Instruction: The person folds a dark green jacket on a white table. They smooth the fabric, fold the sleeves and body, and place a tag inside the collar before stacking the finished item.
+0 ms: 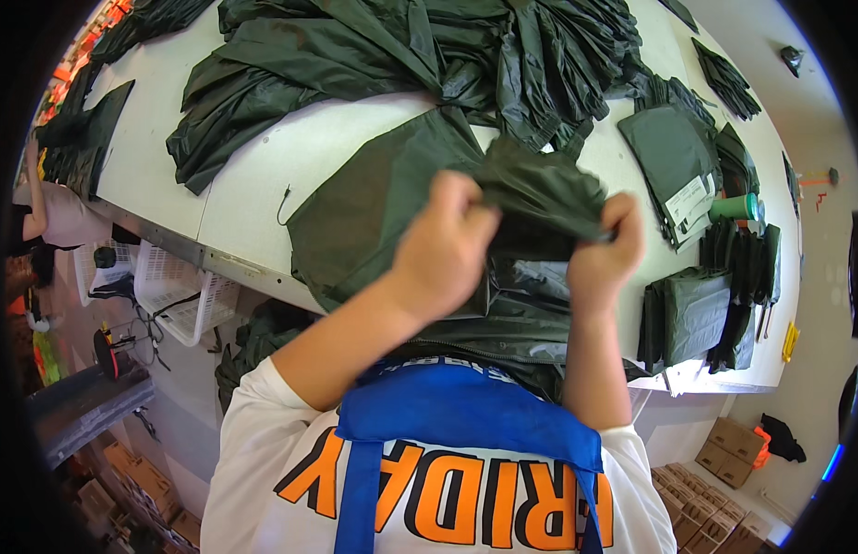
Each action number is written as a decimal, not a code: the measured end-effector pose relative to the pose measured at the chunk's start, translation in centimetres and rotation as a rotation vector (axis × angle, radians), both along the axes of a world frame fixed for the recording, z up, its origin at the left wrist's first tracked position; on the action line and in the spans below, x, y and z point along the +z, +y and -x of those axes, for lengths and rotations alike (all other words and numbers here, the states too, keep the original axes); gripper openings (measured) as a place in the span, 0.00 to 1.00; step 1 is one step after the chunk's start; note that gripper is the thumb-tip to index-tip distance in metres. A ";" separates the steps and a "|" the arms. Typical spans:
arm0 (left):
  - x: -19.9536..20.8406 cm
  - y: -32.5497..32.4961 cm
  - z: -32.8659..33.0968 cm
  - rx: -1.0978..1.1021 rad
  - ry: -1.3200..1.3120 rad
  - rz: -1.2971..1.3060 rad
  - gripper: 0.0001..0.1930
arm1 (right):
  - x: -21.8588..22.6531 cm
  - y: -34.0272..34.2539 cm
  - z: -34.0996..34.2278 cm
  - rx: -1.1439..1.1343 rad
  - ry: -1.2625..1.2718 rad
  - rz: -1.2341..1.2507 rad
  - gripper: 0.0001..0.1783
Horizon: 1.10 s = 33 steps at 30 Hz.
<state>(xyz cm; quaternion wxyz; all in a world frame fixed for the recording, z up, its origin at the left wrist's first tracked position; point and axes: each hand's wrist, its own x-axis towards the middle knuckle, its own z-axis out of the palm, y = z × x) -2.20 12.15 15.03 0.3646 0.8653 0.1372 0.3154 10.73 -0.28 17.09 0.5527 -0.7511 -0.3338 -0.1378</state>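
Both my hands grip a dark green, thin, shiny waterproof garment (544, 189) and stretch a section of it between them, above the near part of the table. My left hand (447, 235) is closed around its left side, fingers curled in. At the opposite side, my right hand (606, 247) pinches the bunched fabric between thumb and fingers. Below and to the left, a wide flat panel of the same dark cloth (374, 208) lies on the white table (244, 208); whether it belongs to the held garment I cannot tell. More dark fabric (521, 323) hangs close to my apron.
A large heap of dark green garments (355, 60) covers the far side. Folded garments (664, 148) with a white label lie right, beside a green roll (732, 207) and upright folded packs (695, 314). White baskets (175, 291) stand below the left edge; another person (64, 212) is beyond.
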 end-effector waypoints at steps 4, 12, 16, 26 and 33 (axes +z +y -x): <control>1.0 9.5 -1.8 0.220 -0.001 -0.220 0.19 | 0.3 -0.5 5.0 0.558 -0.022 0.271 0.38; 0.9 13.5 4.5 0.027 0.256 0.198 0.36 | -8.3 -4.7 5.0 0.616 -0.335 1.101 0.22; -10.2 10.8 14.8 0.574 0.420 0.145 0.37 | -8.6 -4.3 2.7 0.474 -0.215 0.863 0.04; -8.2 5.3 14.9 0.367 -0.190 1.558 0.25 | -7.3 -4.0 6.2 1.147 -0.057 1.093 0.07; -3.9 4.3 11.7 0.017 -0.262 1.377 0.33 | -0.3 4.5 3.5 1.143 -0.065 0.625 0.43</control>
